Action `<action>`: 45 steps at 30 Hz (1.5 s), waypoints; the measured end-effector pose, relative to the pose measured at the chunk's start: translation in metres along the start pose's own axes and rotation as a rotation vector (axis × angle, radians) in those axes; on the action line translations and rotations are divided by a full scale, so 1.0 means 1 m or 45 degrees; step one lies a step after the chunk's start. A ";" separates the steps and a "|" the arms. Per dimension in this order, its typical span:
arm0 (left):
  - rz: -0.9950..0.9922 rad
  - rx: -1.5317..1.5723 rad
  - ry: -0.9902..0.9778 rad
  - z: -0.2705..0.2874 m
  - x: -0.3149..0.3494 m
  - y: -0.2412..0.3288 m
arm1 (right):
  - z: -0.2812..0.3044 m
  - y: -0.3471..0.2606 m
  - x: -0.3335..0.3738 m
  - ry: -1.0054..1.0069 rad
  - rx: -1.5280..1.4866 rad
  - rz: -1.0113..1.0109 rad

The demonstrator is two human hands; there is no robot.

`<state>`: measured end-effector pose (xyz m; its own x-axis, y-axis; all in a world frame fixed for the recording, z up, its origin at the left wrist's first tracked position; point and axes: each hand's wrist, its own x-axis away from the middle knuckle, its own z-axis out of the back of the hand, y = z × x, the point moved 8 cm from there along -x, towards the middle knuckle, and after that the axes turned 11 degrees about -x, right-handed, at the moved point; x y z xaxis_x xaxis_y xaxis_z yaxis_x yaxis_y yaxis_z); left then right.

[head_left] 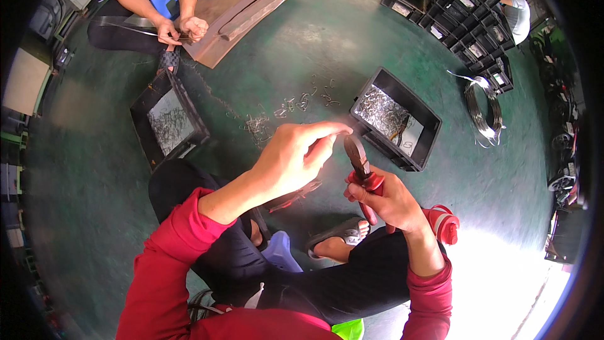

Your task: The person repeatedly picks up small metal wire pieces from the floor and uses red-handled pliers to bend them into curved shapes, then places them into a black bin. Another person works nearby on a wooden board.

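My right hand (390, 200) is wrapped round the red handles of a pair of pliers (357, 156), their dark jaws pointing up and away from me. Close to the jaw tips, my left hand (292, 154) is closed in a pinch, index finger stretched forward and thumb beneath it. Whatever sits between those fingertips is too small to make out. Beyond my hands on the right stands a black crate (428, 123) holding many small bent wire pieces (380, 108). Below my left hand, partly hidden, a reddish tool (292, 198) lies near the floor.
Loose wire bits (258, 127) are scattered on the green floor. Another black crate (196, 119) with wire pieces stands left. A wire coil (483, 110) lies right, before stacked crates (462, 16). A co-worker's hands (182, 30) work beside a brown board (217, 44). A red-lidded bottle (445, 223) stands by my right knee.
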<state>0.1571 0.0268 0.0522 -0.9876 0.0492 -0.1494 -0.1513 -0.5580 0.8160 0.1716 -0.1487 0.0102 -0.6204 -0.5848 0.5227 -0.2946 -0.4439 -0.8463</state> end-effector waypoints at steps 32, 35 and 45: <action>0.245 0.275 0.080 -0.019 0.013 0.002 | 0.004 -0.016 0.000 0.514 0.382 0.283; 0.260 0.304 0.099 -0.018 0.014 0.004 | 0.004 -0.022 0.000 0.567 0.408 0.379; 0.300 0.432 0.149 -0.021 0.017 0.005 | 0.008 -0.027 0.000 0.754 0.610 0.562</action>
<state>0.1403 0.0075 0.0419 -0.9882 -0.1524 0.0167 0.0530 -0.2375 0.9699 0.1851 -0.1422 0.0342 -0.9197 -0.3811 -0.0941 0.3155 -0.5752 -0.7547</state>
